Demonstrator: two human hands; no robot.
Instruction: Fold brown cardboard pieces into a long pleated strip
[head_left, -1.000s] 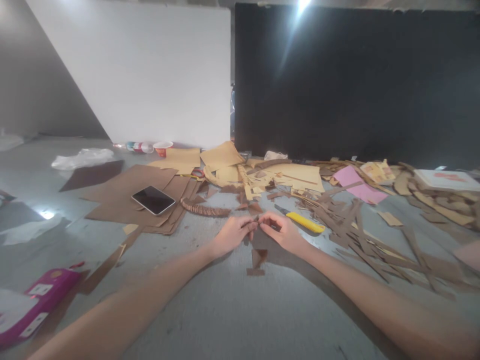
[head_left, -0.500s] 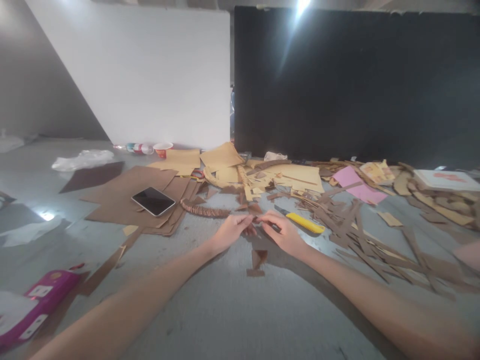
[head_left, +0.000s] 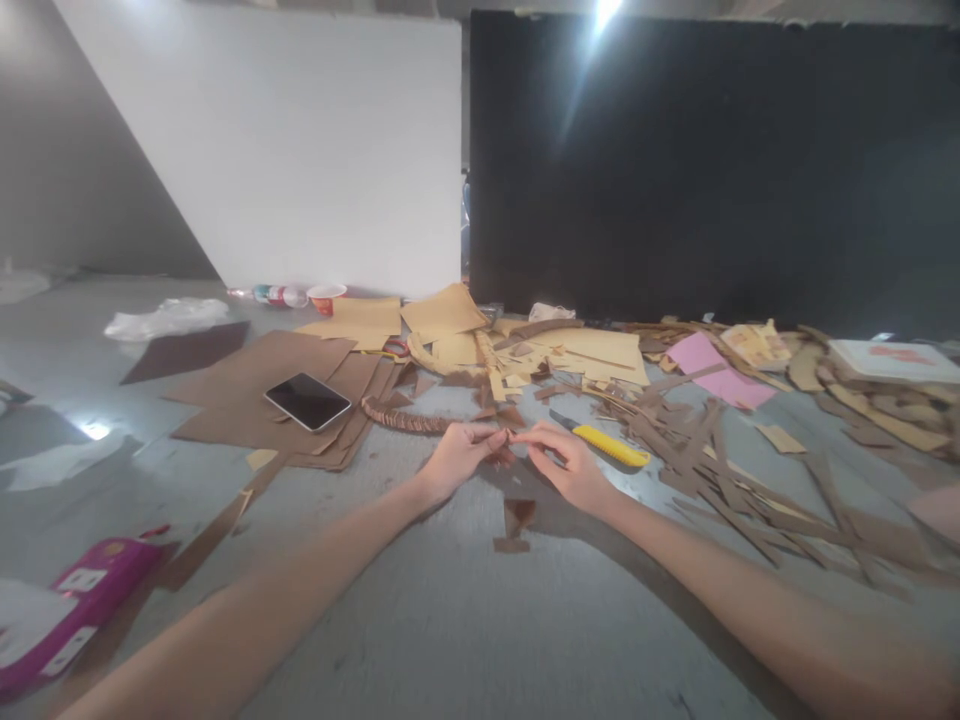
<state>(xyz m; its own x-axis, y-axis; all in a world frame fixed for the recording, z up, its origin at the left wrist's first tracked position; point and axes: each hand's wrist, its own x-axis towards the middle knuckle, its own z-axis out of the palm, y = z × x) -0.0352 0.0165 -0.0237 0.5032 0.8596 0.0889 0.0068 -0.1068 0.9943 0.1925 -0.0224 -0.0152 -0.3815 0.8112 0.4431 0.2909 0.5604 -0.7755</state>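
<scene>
Fingertips of my left hand (head_left: 459,458) and my right hand (head_left: 566,465) meet near the middle of the grey table. Both are closed in a pinch around a small brown piece (head_left: 511,436), mostly hidden by the fingers. Just behind my left hand lies a curved, pleated brown strip (head_left: 405,418). A yellow utility knife (head_left: 609,446), blade pointing left, rests beside my right hand. Nearer to me, below the hands, are a few small brown scraps (head_left: 517,516).
Brown sheets (head_left: 225,405) with a phone (head_left: 307,401) on top lie left. A magenta case (head_left: 97,590) sits front left. Brown strips (head_left: 720,480) are heaped right; yellowish sheets (head_left: 442,312) lie behind. White and black panels (head_left: 712,170) stand at the back.
My left hand has shifted slightly and turned a little around the small piece. My right index finger has straightened somewhat toward it. The other things lie as before.
</scene>
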